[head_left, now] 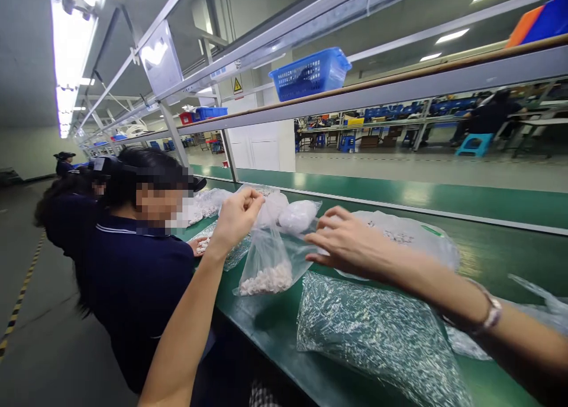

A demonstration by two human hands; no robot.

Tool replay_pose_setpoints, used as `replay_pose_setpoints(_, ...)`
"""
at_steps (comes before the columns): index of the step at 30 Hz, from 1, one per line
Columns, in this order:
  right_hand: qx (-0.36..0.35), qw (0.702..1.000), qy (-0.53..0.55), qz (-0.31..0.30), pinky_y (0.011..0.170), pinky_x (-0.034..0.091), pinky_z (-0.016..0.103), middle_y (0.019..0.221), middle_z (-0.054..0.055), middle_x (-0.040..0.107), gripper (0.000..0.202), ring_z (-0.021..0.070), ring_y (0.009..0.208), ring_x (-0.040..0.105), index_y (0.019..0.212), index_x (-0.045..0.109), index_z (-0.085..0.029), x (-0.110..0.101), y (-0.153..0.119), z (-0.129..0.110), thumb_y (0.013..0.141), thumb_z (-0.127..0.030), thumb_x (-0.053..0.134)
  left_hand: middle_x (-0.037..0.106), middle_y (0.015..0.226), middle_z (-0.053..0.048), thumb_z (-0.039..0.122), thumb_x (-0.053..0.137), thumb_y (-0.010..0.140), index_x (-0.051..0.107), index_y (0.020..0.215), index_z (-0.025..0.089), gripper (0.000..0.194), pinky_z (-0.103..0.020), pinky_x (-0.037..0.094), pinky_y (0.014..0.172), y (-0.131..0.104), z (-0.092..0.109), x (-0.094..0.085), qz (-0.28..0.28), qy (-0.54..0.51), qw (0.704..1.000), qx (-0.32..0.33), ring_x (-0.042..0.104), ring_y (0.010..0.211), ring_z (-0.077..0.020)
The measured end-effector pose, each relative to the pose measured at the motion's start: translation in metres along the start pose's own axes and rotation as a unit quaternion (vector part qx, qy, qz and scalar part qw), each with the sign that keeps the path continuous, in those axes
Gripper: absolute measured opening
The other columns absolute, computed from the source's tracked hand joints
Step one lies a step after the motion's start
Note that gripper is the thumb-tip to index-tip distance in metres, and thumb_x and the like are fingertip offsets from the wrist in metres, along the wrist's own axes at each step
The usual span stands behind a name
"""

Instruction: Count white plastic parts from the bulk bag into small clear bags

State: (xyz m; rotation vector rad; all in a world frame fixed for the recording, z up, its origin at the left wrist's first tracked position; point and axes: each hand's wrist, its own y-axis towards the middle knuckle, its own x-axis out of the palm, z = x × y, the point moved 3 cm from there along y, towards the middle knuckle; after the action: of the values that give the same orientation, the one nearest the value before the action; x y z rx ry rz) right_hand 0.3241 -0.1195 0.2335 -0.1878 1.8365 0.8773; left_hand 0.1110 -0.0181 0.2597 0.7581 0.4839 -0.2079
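Head view. Left hand: raised over the table, thumb and fingertips brought together on the upper film of a clear bag. Right hand: to the right of the bag, back upward, fingers apart and loosely curved, slightly blurred; contact with the film cannot be told. Bracelet on the right wrist.

Clear bag: below the left hand, near the front edge of the table, widening downward; small white pieces gathered at its bottom. Whether its base rests on the surface cannot be told.

White bundle: rounded, wrapped in film, behind the bag, between the two hands. Pale flat bag: partly behind the right hand, small dark-looking bits at its top. Glossy textured plastic packet: large, flat on the table, nearest the viewer, below the right forearm.

Co-worker: one person in a dark shirt, seen at left, one hand at further white pieces. Blue basket: perforated sides, on the shelf above.
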Motion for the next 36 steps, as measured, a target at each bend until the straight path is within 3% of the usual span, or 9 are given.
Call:
replay_pose_setpoints(4,-0.034,0.989,-0.143,0.025,0.106,0.028,0.053,0.079,0.000,0.066,0.027,0.0221,0.090,0.058,0.087,0.064,-0.027,-0.064,-0.035,0.000,0.099,-0.046,0.051,0.041,0.056,0.005,0.035,0.056,0.090,0.065,0.087,0.014,0.023,-0.020,0.026,0.049,0.018,0.042,0.007,-0.036,-0.003,0.998,0.043,0.036,0.050,-0.0081)
replay_pose_setpoints(10,0.068,0.979,-0.101,0.162,0.093,0.041,0.043,0.083,0.001,0.064,0.025,0.0201,0.091,0.057,0.085,0.066,-0.024,-0.132,-0.115,-0.019,0.097,-0.043,0.055,0.044,0.051,0.006,0.037,0.059,0.089,0.065,0.084,0.015,0.024,-0.019,0.030,0.046,0.019,0.087,0.058,-0.131,-0.018,0.989,0.067,0.040,0.045,-0.0074)
replay_pose_setpoints(14,0.147,0.952,0.027,0.268,0.086,0.046,0.039,0.091,0.003,0.062,0.031,0.0199,0.094,0.058,0.069,0.059,-0.020,-0.151,-0.162,-0.032,0.094,-0.038,0.057,0.050,0.050,0.005,0.036,0.061,0.086,0.066,0.084,0.016,0.021,-0.019,0.033,0.042,0.007,0.106,0.112,-0.252,-0.040,0.965,0.053,0.047,0.042,-0.0088)
replay_pose_setpoints(18,0.200,0.886,0.182,0.376,0.089,0.048,0.043,0.093,0.004,0.060,0.042,0.0217,0.098,0.059,0.063,0.042,-0.021,-0.159,-0.200,-0.032,0.095,-0.048,0.048,0.052,0.052,0.005,0.031,0.061,0.084,0.064,0.083,0.017,0.015,-0.018,0.035,0.042,-0.010,0.130,0.169,-0.357,-0.107,0.926,0.055,0.049,0.043,-0.0085)
replay_pose_setpoints(22,0.245,0.829,0.292,0.410,0.064,0.051,0.034,0.058,-0.005,0.034,0.044,0.0117,0.048,0.040,0.065,0.032,-0.024,-0.161,-0.242,-0.024,0.098,-0.052,0.040,0.052,0.056,0.005,0.030,0.057,0.085,0.059,0.081,0.019,0.013,-0.017,0.036,0.042,-0.031,0.154,0.225,-0.412,-0.195,0.889,0.040,0.050,0.046,-0.0085)
replay_pose_setpoints(25,0.267,0.816,0.319,0.400,0.042,0.031,0.024,0.061,-0.007,0.035,0.041,0.0084,0.041,0.019,0.074,0.043,-0.024,-0.158,-0.276,-0.023,0.097,-0.058,0.043,0.051,0.056,0.005,0.034,0.055,0.087,0.055,0.082,0.019,0.016,-0.017,0.032,0.039,-0.050,0.172,0.261,-0.443,-0.276,0.853,0.009,0.049,0.045,-0.0093)
replay_pose_setpoints(30,0.406,0.883,0.118,0.204,0.050,0.035,0.024,0.086,0.001,0.056,0.052,0.0129,0.060,0.044,0.117,0.055,-0.022,-0.132,-0.317,-0.036,0.082,-0.057,0.070,0.056,0.063,0.003,0.032,0.056,0.090,0.058,0.084,0.017,0.017,-0.019,0.039,0.052,-0.089,0.223,0.289,-0.462,-0.373,0.804,0.028,0.052,0.056,-0.0097)
replay_pose_setpoints(33,0.429,0.895,0.068,0.100,0.059,0.040,0.025,0.079,0.000,0.058,0.025,0.0156,0.067,0.051,0.104,0.060,-0.022,-0.117,-0.331,-0.044,0.096,-0.044,0.056,0.062,0.074,-0.002,0.029,0.056,0.092,0.064,0.084,0.016,0.017,-0.025,0.045,0.067,-0.110,0.249,0.296,-0.467,-0.384,0.789,0.107,0.058,0.070,-0.0134)
replay_pose_setpoints(36,0.401,0.900,0.116,0.124,0.069,0.045,0.027,0.082,0.002,0.062,0.029,0.0175,0.075,0.057,0.094,0.063,-0.020,-0.118,-0.340,-0.048,0.102,-0.038,0.042,0.064,0.107,-0.008,0.037,0.067,0.087,0.065,0.109,0.019,0.028,-0.036,0.045,0.096,-0.122,0.244,0.308,-0.411,-0.414,0.793,0.172,0.058,0.102,-0.0225)
